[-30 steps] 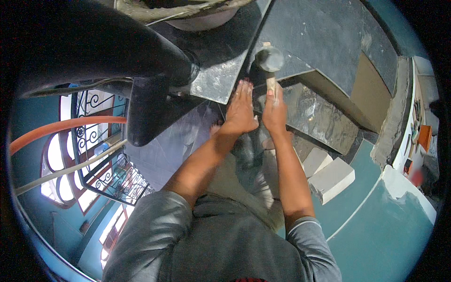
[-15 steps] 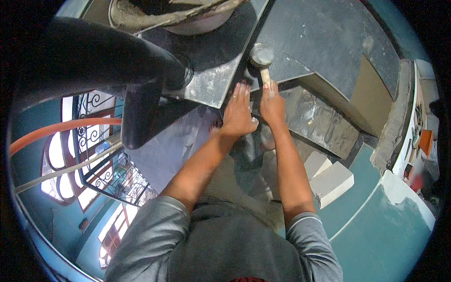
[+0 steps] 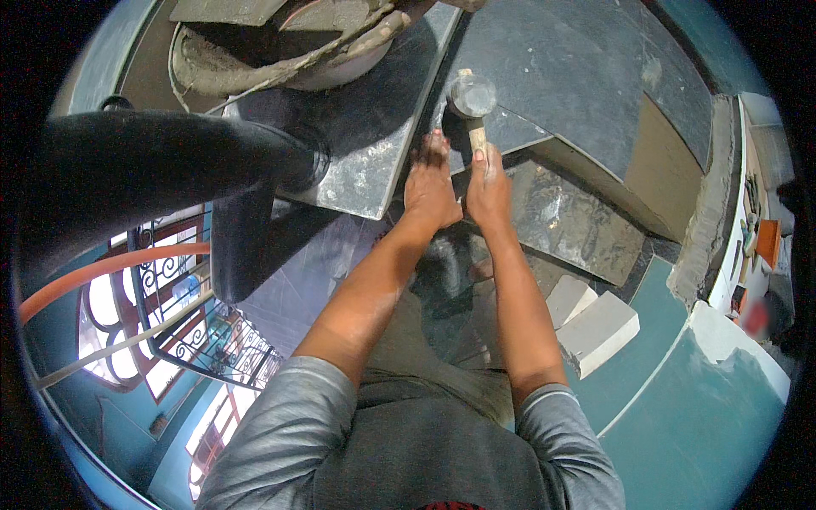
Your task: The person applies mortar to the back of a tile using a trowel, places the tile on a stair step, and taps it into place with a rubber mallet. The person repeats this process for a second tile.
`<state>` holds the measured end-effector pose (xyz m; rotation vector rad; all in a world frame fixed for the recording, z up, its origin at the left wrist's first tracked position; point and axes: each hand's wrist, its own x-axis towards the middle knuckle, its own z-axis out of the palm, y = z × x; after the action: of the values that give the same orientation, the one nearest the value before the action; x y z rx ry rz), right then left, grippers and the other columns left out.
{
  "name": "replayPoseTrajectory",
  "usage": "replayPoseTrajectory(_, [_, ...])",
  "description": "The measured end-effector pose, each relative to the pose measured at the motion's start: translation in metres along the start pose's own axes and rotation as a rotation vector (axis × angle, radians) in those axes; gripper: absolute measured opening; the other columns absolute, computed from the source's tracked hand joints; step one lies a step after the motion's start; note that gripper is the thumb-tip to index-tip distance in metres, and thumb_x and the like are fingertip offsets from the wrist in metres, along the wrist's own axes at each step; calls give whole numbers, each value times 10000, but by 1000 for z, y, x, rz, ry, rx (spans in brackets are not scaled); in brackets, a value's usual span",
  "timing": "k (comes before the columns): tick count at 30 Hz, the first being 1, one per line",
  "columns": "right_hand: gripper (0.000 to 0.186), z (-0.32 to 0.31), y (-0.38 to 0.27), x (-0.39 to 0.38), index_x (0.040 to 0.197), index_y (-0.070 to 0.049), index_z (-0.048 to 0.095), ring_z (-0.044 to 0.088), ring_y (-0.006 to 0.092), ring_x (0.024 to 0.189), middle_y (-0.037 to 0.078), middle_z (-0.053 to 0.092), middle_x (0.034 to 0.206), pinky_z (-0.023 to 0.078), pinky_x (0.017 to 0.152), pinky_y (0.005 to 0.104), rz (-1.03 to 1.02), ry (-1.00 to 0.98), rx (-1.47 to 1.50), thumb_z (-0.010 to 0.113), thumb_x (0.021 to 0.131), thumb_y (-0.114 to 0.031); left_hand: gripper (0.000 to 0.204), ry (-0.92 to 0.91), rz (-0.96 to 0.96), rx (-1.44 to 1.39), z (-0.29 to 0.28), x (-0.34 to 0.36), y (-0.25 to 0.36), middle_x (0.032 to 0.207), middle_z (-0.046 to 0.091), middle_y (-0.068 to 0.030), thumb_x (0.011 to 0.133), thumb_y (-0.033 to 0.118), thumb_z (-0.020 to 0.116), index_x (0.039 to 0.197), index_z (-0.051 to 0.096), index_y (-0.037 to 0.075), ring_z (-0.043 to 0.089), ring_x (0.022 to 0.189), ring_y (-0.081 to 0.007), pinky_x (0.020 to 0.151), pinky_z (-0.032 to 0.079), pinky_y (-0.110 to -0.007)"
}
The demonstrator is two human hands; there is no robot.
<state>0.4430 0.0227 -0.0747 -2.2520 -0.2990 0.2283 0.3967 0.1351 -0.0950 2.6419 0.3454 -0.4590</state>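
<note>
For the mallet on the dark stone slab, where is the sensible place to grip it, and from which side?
Grip the mallet by its wooden handle, coming from the near side, probably: the handle points back toward the person, and the heavy round head lies at the far end on the dark stone slab. The right hand already closes on that handle.

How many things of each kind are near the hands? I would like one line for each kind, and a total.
Mallet, in the right hand: 1
Dark stone slabs, one under the left hand: 3
Mortar pan: 1
Pale blocks: 2
Total: 7
</note>
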Motion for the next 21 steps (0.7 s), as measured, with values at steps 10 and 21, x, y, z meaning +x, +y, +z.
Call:
replayPoseTrajectory(10, [393,-5,1,3,1249,-90,535,620,593,909,331,683,940,466,757,644,102,-48,36,401,1096,-425,1104,24,0,20,1,0,2,1727,51,-223,843,407,698,1623,90,-84,32,1610,-350,1307,67,-434])
replayPoseTrajectory(21, [348,-27,0,-26,1160,-67,563,625,568,919,324,654,942,473,736,580,195,64,301,395,1110,-368,896,349,53,-8,37,26,-4,1715,126,-206,989,431,643,1616,219,-48,165,1578,-383,1275,180,-508])
